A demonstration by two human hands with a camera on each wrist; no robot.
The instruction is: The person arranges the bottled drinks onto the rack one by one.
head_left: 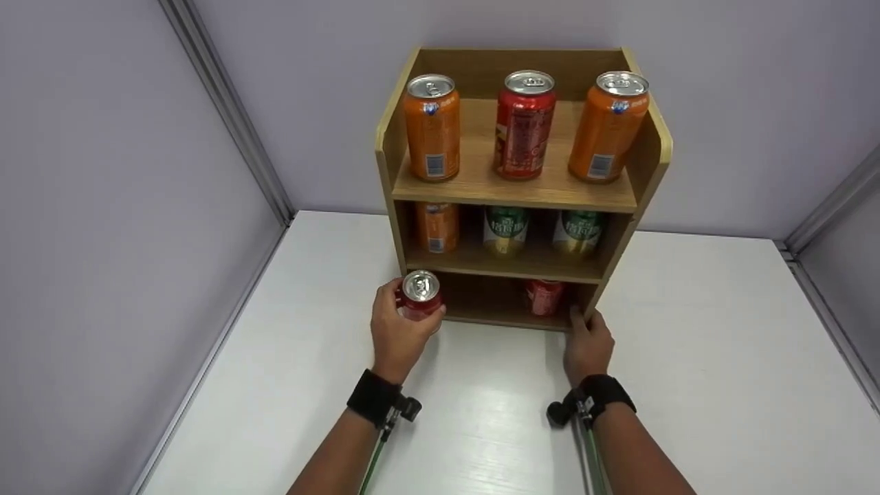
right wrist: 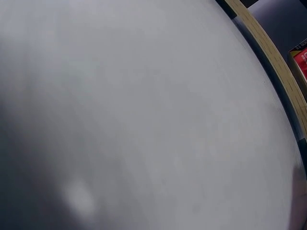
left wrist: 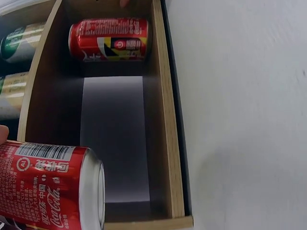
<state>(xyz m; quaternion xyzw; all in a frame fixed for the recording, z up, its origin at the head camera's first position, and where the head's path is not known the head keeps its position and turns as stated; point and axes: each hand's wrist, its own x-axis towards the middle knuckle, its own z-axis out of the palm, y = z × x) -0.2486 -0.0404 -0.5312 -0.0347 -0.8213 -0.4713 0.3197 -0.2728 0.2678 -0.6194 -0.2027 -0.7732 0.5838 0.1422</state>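
Observation:
My left hand [head_left: 402, 337] grips a red Coca-Cola can [head_left: 421, 292], upright with its silver top showing, at the left front of the wooden shelf [head_left: 505, 275]. In the left wrist view the can [left wrist: 43, 187] overlaps the front of the lowest compartment, and a fingertip lies on its side. At the shelf's lower right corner, my right hand [head_left: 590, 347] holds the side panel, its thumb on the inner side and its fingers outside. Another red can [head_left: 544, 298] stands at the right end of the bottom level, close to that thumb.
On the top level stand two orange cans [head_left: 432, 130] with a red can [head_left: 525, 127] between them. The middle level holds an orange can [head_left: 438, 227] and two green-and-gold cans [head_left: 506, 230]. The shelf stands on a white table [head_left: 481, 405] before a pale wall [head_left: 309, 103].

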